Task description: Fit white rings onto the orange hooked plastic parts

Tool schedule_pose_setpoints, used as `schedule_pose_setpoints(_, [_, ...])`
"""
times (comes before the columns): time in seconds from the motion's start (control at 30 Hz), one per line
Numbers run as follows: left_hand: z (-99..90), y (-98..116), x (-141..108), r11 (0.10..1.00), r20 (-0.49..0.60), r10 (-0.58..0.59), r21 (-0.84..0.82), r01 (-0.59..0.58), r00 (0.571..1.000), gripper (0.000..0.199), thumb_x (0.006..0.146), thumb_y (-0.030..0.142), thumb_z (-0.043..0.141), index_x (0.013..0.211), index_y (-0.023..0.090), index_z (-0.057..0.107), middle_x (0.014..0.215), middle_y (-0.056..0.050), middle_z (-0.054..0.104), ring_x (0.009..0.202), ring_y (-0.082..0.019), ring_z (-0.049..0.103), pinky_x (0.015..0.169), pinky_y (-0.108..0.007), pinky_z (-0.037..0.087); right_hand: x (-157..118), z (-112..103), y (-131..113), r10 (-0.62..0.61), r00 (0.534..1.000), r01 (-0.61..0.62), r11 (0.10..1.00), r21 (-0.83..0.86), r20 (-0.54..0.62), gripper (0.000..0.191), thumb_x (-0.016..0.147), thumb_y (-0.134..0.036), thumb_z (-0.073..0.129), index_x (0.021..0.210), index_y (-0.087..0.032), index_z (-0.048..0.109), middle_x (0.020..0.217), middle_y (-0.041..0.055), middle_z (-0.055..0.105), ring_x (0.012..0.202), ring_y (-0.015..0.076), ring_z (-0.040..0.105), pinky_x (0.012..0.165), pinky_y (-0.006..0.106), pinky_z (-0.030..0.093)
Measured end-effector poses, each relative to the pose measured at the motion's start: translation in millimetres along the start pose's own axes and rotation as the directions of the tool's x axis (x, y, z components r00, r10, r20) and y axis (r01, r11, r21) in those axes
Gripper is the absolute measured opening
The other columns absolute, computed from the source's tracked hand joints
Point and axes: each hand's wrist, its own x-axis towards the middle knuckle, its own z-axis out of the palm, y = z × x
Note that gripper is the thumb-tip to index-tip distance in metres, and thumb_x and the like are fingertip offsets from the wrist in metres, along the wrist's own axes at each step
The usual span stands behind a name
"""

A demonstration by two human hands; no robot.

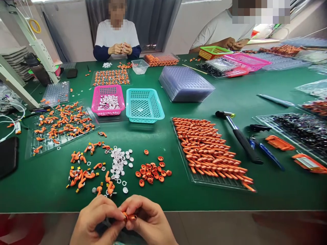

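Both my hands meet just below the table's front edge, fingers pinched on one small orange earbud shell (pixel 130 217). My left hand (pixel 98 217) grips its left end; my right hand (pixel 148 217) closes round the other side, where a short stem shows. Fingertips cover much of the piece. Beyond my hands lie loose orange earbud parts with wiring (pixel 81 173), a pile of white discs and rings (pixel 119 163), and a cluster of orange caps (pixel 150 172). Farther right, a clear tray (pixel 191 177) carries rows of orange stem-shaped shells (pixel 206 149).
A pink basket (pixel 94 102) with white discs and a turquoise basket (pixel 159 114) stand mid-table. Behind are stacked clear trays (pixel 186 81). A hammer (pixel 242 139) and blue-handled pliers (pixel 270 156) lie right; a phone (pixel 9 156) lies left. Two people work across the table.
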Motion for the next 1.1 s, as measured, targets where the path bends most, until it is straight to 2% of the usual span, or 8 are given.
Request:
schedule_pose_setpoints(0.23, [0.5,2,-1,0.998,0.002,0.043,0.036,-0.043,0.999,0.021,0.086,0.006,0.065,0.096,0.025,0.069,0.078,-0.001,0.066,0.067,-0.014,0.067,0.061,-0.020,0.055,-3,0,0,0.047,0.999,-0.047,0.999,-0.003,-0.010,0.015,0.078,-0.032,0.083,0.082,-0.022,0.073,0.084,0.0044,0.078,0.076,0.0162,0.072,0.071,0.026,0.056])
schedule_pose_setpoints(0.43, [1.2,3,-1,0.999,-0.001,0.036,0.032,-0.036,0.999,0.019,0.087,0.008,0.065,0.095,0.025,0.071,0.079,-0.002,0.067,0.068,-0.014,0.067,0.061,-0.020,0.054,-6,-2,4,0.047,0.999,-0.048,0.997,-0.064,-0.014,0.014,0.081,-0.031,0.081,0.083,-0.022,0.071,0.087,0.0047,0.078,0.081,0.0175,0.071,0.074,0.028,0.056])
schedule_pose_setpoints(0.6, [10.0,4,-5,0.999,-0.121,-0.043,-0.033,0.039,0.992,0.012,0.089,0.017,0.065,0.087,0.026,0.073,0.076,-0.001,0.065,0.067,-0.014,0.064,0.060,-0.021,0.051,-6,-2,5,-0.002,1.000,0.002,0.997,-0.083,-0.001,0.009,0.081,-0.028,0.080,0.084,-0.023,0.073,0.088,0.0043,0.078,0.079,0.0162,0.071,0.071,0.025,0.056])
schedule_pose_setpoints(0.67, [10.3,5,-4,0.994,-0.123,-0.102,-0.052,0.096,0.987,0.011,0.086,0.016,0.066,0.084,0.025,0.071,0.074,0.001,0.064,0.065,-0.013,0.062,0.060,-0.020,0.049,-5,-1,5,-0.029,1.000,0.030,0.994,-0.103,0.006,0.006,0.082,-0.026,0.079,0.085,-0.024,0.075,0.088,0.0042,0.078,0.078,0.0162,0.072,0.071,0.024,0.057])
schedule_pose_setpoints(0.77, [6.0,6,-1,0.980,-0.105,-0.199,-0.047,0.196,0.974,0.011,0.079,0.014,0.070,0.081,0.024,0.066,0.074,0.002,0.062,0.067,-0.014,0.062,0.062,-0.020,0.050,-6,0,7,-0.100,0.995,0.103,0.976,-0.190,0.021,0.003,0.083,-0.024,0.078,0.086,-0.025,0.076,0.090,0.0051,0.079,0.080,0.0184,0.073,0.074,0.027,0.058])
schedule_pose_setpoints(0.83, [2.3,5,2,0.975,-0.084,-0.222,-0.041,0.219,0.972,0.014,0.076,0.014,0.071,0.083,0.024,0.065,0.077,0.002,0.063,0.070,-0.015,0.063,0.065,-0.020,0.052,-7,0,8,-0.148,0.988,0.152,0.956,-0.252,0.034,0.003,0.084,-0.025,0.076,0.087,-0.026,0.077,0.089,0.0059,0.078,0.082,0.0200,0.072,0.075,0.029,0.058])
schedule_pose_setpoints(1.0, [-2.3,1,8,0.978,0.071,-0.190,-0.076,0.195,0.979,0.028,0.078,0.011,0.068,0.101,0.027,0.072,0.083,0.002,0.077,0.072,-0.014,0.072,0.068,-0.017,0.057,-8,-5,9,-0.242,0.968,0.246,0.888,-0.388,0.061,0.006,0.087,-0.026,0.073,0.091,-0.030,0.077,0.085,0.0037,0.073,0.078,0.0184,0.068,0.074,0.028,0.056])
schedule_pose_setpoints(1.1, [-3.2,2,10,0.984,0.088,-0.167,-0.046,0.171,0.982,0.030,0.078,0.011,0.069,0.103,0.026,0.076,0.081,0.001,0.080,0.070,-0.014,0.074,0.066,-0.016,0.057,-7,-5,8,-0.304,0.950,0.299,0.828,-0.474,0.067,0.005,0.087,-0.027,0.074,0.091,-0.030,0.076,0.081,0.0013,0.064,0.073,0.0154,0.062,0.067,0.024,0.052])
